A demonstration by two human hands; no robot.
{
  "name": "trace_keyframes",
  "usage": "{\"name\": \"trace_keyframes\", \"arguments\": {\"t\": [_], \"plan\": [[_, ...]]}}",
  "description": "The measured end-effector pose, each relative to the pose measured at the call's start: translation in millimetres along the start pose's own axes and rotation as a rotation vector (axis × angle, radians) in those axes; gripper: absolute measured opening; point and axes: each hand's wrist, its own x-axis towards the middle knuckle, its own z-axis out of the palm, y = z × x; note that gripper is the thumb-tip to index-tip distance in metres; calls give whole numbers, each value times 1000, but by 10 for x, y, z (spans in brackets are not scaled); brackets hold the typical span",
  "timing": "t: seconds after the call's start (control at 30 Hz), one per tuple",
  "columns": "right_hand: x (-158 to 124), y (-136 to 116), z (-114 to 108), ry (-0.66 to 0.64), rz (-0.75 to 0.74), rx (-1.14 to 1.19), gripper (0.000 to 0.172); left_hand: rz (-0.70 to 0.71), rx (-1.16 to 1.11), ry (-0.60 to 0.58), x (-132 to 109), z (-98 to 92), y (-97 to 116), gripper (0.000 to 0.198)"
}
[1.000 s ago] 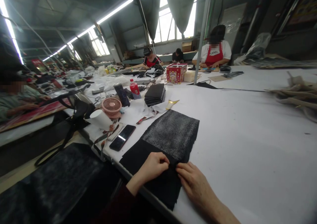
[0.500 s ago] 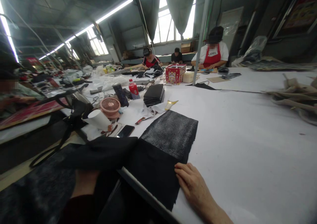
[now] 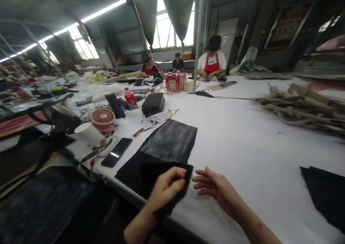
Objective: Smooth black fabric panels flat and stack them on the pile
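My left hand (image 3: pixel 171 184) is closed on the edge of a black fabric piece (image 3: pixel 151 167), which is partly blurred and held over the near edge of the table. Beneath it lie more black fabric pieces (image 3: pixel 126 174); beyond them a sheet with a speckled grey face (image 3: pixel 171 139) lies flat. Just right of the held piece, my right hand (image 3: pixel 212 186) is open, fingers spread and slightly bent, holding nothing. Whether its fingertips touch the fabric's edge, I cannot tell.
A phone (image 3: pixel 116 152), a pink fan (image 3: pixel 102 119) and a red-labelled bottle (image 3: pixel 130 99) stand left. A black stack (image 3: pixel 153 104) sits behind. Brown scraps (image 3: pixel 304 104) and dark pieces (image 3: pixel 326 193) lie right. A metal pole (image 3: pixel 198 39) rises near coworkers across the table.
My left hand has come from the lower left to the middle, bringing the black piece over the others. My right hand has lifted off the fabric's edge and opened. The view has turned right.
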Motion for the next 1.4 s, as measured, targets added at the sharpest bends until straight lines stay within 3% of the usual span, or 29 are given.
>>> {"name": "trace_keyframes", "arguments": {"t": [0.07, 0.13, 0.17, 0.23, 0.33, 0.47, 0.7, 0.8, 1.07, 1.23, 1.4], "plan": [[-172, -127, -311, 15, 137, 132, 59, 73, 32, -231, -21, 696, -104, 8], [-343, -217, -620, 74, 202, 132, 56, 174, 91, -402, -72, 1229, -166, 12], [-422, -247, -754, 106, 219, 96, 55, 237, 144, -463, -91, 1401, -187, 15], [-548, -275, -951, 151, 231, -32, 50, 374, 304, -541, -78, 1551, -229, 19], [-616, -261, -1050, 174, 202, -269, 44, 498, 594, -550, 61, 1448, -335, 18], [-520, -189, -914, 263, 40, -545, 30, 472, 838, -506, 264, 1173, -515, 21], [-341, 126, -537, 628, -239, -1188, 20, 482, 918, -463, 395, 1034, -642, 21], [-286, 305, -483, 702, -412, -1332, 19, 483, 961, -430, 453, 1014, -668, 18], [-235, 490, -487, 723, -864, -1485, 29, 522, 971, -358, 474, 966, -771, 27], [-237, 478, -445, 691, -899, -1601, 32, 521, 1033, -372, 512, 955, -792, 47], [-219, 497, -443, 663, -915, -1637, 34, 501, 1080, -366, 534, 948, -811, 47]]}}
